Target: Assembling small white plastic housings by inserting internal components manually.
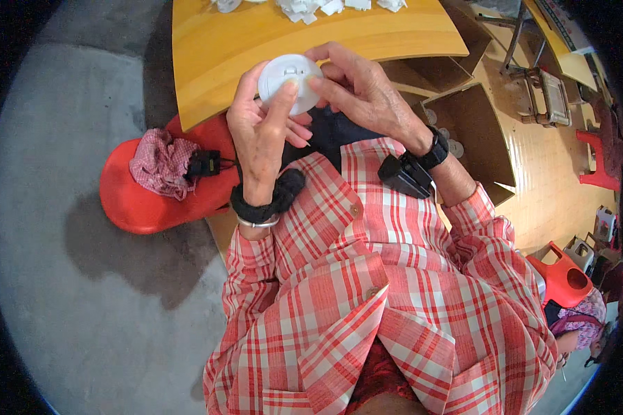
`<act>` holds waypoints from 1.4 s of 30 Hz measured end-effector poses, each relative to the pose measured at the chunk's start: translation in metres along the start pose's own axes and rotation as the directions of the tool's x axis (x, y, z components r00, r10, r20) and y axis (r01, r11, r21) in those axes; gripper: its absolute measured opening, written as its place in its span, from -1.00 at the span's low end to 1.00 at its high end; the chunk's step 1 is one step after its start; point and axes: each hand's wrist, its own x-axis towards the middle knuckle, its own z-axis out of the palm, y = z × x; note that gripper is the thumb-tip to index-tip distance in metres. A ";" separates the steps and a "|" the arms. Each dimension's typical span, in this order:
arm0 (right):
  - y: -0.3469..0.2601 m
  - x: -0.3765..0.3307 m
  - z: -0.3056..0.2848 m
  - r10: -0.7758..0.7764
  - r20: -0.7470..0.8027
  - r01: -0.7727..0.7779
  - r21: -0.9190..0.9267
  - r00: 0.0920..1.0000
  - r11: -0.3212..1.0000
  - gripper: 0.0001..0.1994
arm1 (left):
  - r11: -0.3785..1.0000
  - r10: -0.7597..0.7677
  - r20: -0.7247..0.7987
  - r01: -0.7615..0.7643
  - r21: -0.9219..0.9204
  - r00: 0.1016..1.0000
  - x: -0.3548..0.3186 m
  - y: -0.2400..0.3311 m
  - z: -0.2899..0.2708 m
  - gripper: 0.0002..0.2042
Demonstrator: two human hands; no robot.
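A yellow wood-grain counter point(311, 40) is carrying small white pieces point(300, 8), perhaps plastic, though the view cuts them off, scattered at its far side. Near the counter's left corner, a red stool point(128, 204) is standing on grey floor point(48, 228), holding a checked cloth point(158, 162) and a black object point(204, 164). Right of the counter, an open cardboard box point(484, 131) is resting on tan floor point(547, 176).

Moderately bright and fairly sharp at the left hand point(259, 142) and right hand point(374, 97); dark, soft-edged shadow point(135, 256) on the grey floor point(41, 207) below and left of them; pale sheen on the tan floor point(535, 207) to their right; bent and dim toward the rim
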 end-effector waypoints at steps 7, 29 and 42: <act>0.003 -0.006 0.006 0.041 -0.014 -0.041 -0.015 0.999 0.999 -0.73 | 0.996 -0.081 0.053 0.079 0.038 0.995 0.000 -0.006 -0.005 -0.65; 0.015 0.046 -0.020 0.202 0.114 -0.214 0.115 0.973 0.970 -0.74 | 0.977 -0.206 0.179 0.194 0.084 0.962 0.077 -0.002 -0.010 -0.65; 0.129 -0.195 -0.217 0.502 -0.824 -0.442 0.360 0.262 0.822 -0.86 | 0.615 0.282 -0.030 -0.157 0.773 0.959 0.191 -0.016 -0.086 -0.58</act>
